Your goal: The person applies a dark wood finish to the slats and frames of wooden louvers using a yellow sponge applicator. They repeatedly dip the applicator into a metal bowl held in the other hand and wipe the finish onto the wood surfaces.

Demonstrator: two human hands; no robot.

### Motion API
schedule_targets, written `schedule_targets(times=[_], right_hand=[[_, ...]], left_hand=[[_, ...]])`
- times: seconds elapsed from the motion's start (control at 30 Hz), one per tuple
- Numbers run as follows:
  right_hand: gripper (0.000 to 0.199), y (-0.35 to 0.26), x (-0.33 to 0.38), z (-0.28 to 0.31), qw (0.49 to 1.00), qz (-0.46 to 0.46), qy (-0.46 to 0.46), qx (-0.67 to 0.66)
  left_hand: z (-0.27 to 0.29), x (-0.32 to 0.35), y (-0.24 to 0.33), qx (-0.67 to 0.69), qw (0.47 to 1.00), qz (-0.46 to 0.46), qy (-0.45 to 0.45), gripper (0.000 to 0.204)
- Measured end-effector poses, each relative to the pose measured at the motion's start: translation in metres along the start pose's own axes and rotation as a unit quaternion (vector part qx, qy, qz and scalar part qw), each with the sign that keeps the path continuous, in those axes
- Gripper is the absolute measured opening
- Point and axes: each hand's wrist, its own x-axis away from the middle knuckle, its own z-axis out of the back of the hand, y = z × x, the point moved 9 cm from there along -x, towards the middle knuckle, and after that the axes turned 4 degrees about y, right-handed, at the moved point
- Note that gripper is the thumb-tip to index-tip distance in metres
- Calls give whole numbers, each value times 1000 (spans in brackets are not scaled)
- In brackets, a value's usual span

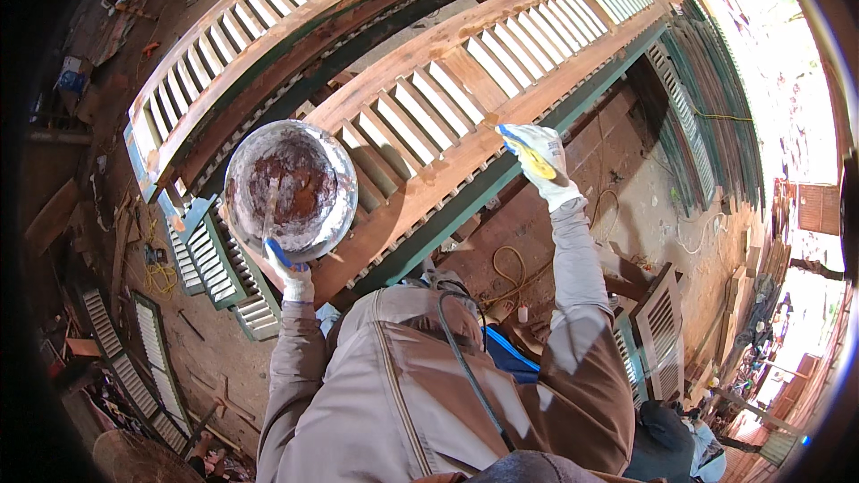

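Note:
My left hand (291,275), in a white glove with blue on the fingers, grips the near rim of a round metal bowl (340,181). Reddish-brown residue coats the inside of this bowl, and a thin stick-like piece lies across it. The bowl is over the near left end of a long louvered wooden shutter (501,116). My right hand (543,161), gloved alike, is closed around a yellow-handled tool (537,164) at the shutter's near side rail. A brown patch shows on the wood by its fingertips; the tool's working end is too small to make out.
Another louvered shutter (228,45) lies beyond, on stacked dark green ones. Green shutters (707,98) are piled at the right. A yellow cord (514,282) curls on the floor near my right arm. More shutters (161,353) lie at the lower left.

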Motion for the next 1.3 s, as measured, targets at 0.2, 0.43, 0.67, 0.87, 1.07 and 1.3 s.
schedule_targets(times=[0.2, 0.43, 0.67, 0.87, 1.07, 1.3], right_hand=[[28, 26, -15, 10, 985, -59, 26, 158], [29, -22, 0, -15, 995, 35, 23, 95], [28, 34, 1, 8, 984, -146, 43, 94], [28, -8, 11, 0, 991, -124, 31, -33], [42, 25, 63, -1, 836, -397, 170, -339], [40, 10, 66, -40, 635, -450, 267, -569]], left_hand=[[0, 3, 23, -36, 993, -115, 8, 69], [-13, -1, 37, 46, 998, 40, 30, 69], [-30, 3, 39, 137, 976, 154, 76, 69], [-20, 2, 30, 87, 992, 66, 57, 58], [-35, 3, 43, 125, 977, 149, 81, 55], [-41, -4, 29, 206, 957, 187, 80, 58]])
